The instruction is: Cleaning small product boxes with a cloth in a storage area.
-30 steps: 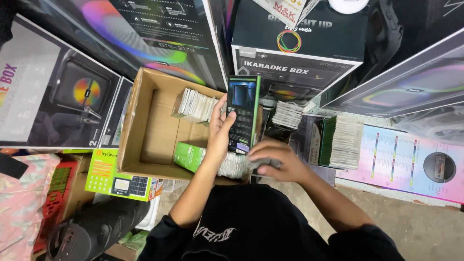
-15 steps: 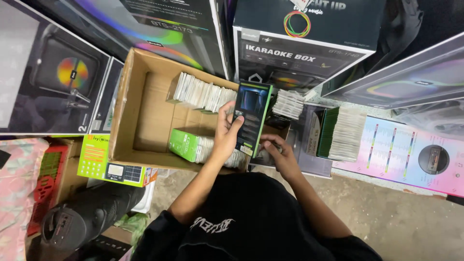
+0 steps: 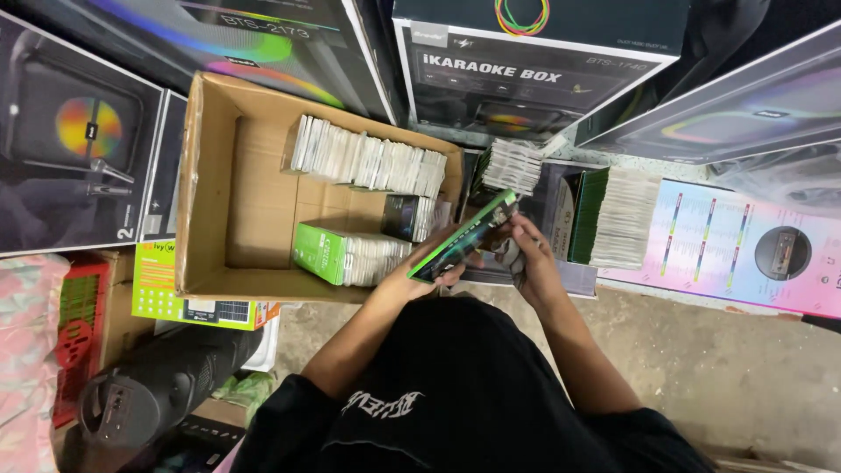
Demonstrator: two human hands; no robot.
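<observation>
left hand (image 3: 419, 273) fingers pinch green-edged packet (image 3: 462, 235); right hand (image 3: 528, 254) – grip unclear (half hidden)

Single head-worn view, straight down and close over a cardboard box (image 3: 210, 175), edges perhaps cropped.

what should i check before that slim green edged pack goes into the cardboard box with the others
1. Grip: left hand holds the slim green-edged pack from below, right hand at its far end: ok.
2. Pack orientation: tilted, edge toward the camera, not aligned with the rows: not ok.
3. Free space in the cardboard box: bare floor on its left part: ok.
4. Back row of white packs: standing on edge, tidy: ok.
5. Front row behind the green pack: standing, its right end hidden by the hands: cannot tell.
6. Pack's condition: face not visible: cannot tell.
</observation>
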